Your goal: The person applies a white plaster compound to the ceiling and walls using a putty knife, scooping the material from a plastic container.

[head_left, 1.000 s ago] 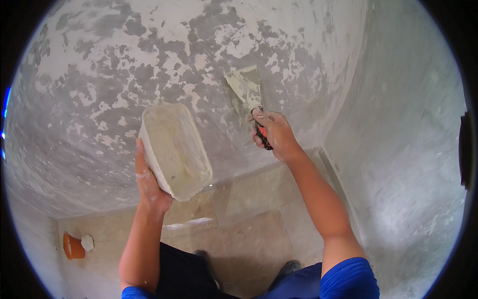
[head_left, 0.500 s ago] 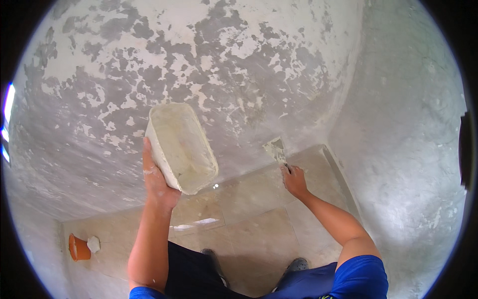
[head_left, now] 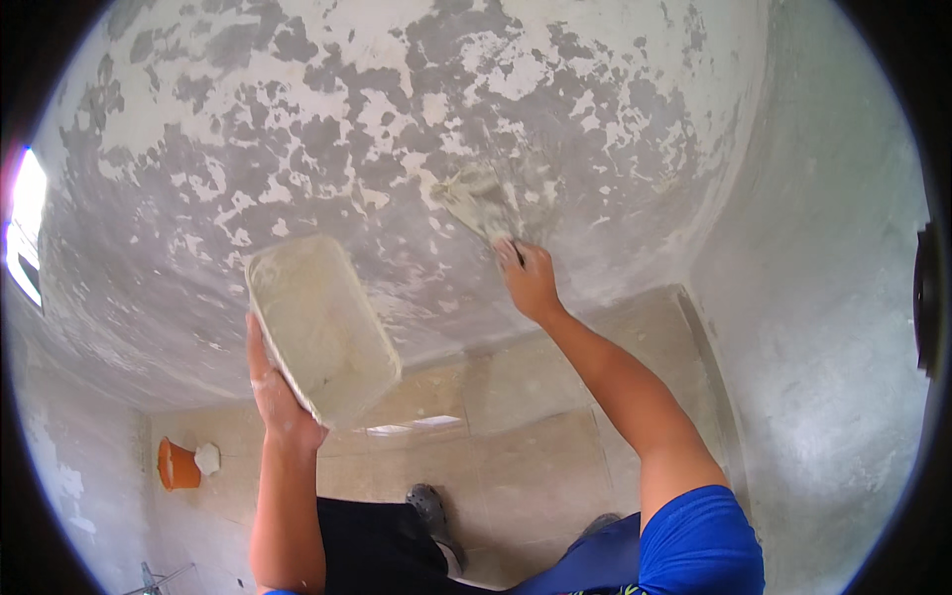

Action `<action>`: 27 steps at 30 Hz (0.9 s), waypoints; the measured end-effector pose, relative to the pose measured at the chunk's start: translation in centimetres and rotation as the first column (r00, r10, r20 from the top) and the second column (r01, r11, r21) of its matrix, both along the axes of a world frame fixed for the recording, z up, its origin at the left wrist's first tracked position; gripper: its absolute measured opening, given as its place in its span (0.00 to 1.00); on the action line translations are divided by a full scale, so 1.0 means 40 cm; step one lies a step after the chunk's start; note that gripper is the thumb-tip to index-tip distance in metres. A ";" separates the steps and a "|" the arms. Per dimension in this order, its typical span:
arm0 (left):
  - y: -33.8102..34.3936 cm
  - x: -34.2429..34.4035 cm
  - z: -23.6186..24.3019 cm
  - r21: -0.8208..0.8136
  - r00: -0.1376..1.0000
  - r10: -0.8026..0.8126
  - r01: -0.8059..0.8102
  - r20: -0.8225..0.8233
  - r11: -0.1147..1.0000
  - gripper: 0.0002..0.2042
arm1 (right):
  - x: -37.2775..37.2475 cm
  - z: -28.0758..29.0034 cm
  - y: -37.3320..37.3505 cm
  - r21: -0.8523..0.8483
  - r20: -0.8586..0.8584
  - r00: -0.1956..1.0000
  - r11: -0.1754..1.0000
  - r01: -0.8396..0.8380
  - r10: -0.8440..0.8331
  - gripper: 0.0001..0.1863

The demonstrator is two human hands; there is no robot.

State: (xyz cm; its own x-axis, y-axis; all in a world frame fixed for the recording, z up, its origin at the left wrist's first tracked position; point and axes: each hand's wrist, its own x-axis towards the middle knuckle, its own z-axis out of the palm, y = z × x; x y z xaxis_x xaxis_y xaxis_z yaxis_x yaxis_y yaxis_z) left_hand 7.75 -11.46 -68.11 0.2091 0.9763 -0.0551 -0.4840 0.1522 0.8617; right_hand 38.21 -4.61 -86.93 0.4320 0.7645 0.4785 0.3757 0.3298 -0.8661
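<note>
My left hand [head_left: 282, 402] grips the side of a pale rectangular plastic tub [head_left: 325, 332], tilted so its inside faces me. Cream-coloured residue coats its walls and bottom. In my right hand [head_left: 531, 279] is a putty knife [head_left: 478, 201], its blade smeared with putty and laid against the wall [head_left: 347, 129] ahead. My fingers are wrapped round its handle, mostly hiding it. Around the blade the wall shows wet-looking smears; farther up it is grey with patchy white areas.
An orange bucket [head_left: 178, 464] lies tipped on the tiled floor [head_left: 526, 446] at the far left, beside a white lump [head_left: 207, 458]. A plain grey side wall [head_left: 833, 297] rises on the right. My shoe [head_left: 432, 511] stands on the tiles below the tub.
My right hand has carried the putty knife up and to the left, from low near the floor edge onto the wall. The tub in my left hand has shifted left and slightly lower.
</note>
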 end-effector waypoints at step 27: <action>0.056 -0.106 -0.078 -0.006 0.997 -0.062 0.063 0.042 0.998 0.35 | -0.037 0.116 -0.164 -0.343 -0.346 0.938 0.925 -0.162 0.036 0.23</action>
State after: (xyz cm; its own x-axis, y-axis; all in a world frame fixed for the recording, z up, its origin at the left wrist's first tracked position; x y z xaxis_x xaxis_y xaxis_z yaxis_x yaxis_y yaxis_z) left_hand 3.49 -9.22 -71.25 0.2718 0.9610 -0.0519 -0.5090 0.1893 0.8397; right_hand 36.74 -11.18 -82.27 0.4281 0.9037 0.0067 0.0324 -0.0079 -0.9994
